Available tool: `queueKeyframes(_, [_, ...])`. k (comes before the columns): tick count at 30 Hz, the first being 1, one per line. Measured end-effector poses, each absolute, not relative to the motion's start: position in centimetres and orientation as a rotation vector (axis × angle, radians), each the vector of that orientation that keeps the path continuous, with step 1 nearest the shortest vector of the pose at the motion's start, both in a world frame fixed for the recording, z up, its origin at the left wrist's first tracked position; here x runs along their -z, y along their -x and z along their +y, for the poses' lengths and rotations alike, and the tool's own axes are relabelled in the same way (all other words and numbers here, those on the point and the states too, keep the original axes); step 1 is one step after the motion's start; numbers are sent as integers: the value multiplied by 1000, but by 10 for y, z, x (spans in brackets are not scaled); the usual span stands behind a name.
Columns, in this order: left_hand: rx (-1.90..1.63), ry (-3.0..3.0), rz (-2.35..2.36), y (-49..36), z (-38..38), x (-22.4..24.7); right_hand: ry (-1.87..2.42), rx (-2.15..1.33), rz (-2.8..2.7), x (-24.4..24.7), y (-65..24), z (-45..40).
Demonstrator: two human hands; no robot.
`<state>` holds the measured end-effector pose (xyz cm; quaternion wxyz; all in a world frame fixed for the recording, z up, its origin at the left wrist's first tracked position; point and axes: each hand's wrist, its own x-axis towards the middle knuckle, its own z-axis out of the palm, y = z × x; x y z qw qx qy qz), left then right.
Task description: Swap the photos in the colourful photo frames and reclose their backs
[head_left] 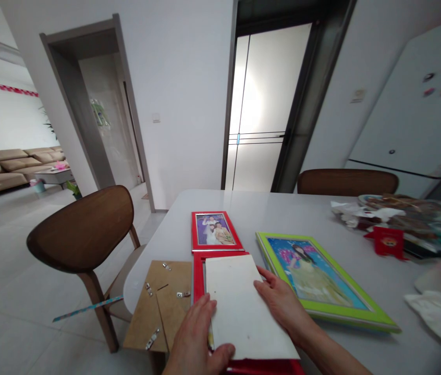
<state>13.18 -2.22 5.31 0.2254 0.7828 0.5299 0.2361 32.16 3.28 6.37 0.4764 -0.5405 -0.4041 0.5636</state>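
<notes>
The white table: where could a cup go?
Bare room lies on the white table along the far side, beyond the small red frame, and between the green frame and the clear tray. Around the left hand, right hand and tray it is crowded.

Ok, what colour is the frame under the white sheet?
The frame is red, clearest in the head view.

Way for a hand over the far counter [283, 208], behind the small red frame [215, 232], green frame [322, 281] just beside the right hand [283, 302], brown board [161, 302] just beside the left hand [199, 338], plastic tray [412, 224] blocking the right side
</notes>
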Motion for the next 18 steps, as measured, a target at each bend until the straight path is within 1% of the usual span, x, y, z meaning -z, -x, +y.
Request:
queueKeyframes(5, [-607, -2216, 1437, -132, -21, -52, 1352, -1326, -1006, -59, -321, 39])
queueKeyframes(12, [-536, -2244, 1451, -132, -20, -51, 1437, -1174, -1327, -58, -319, 45])
queueKeyframes(18, [-580, -2287, 1438, -130, -19, -47, 1418, -1246, -1202, -55, -323, 40])
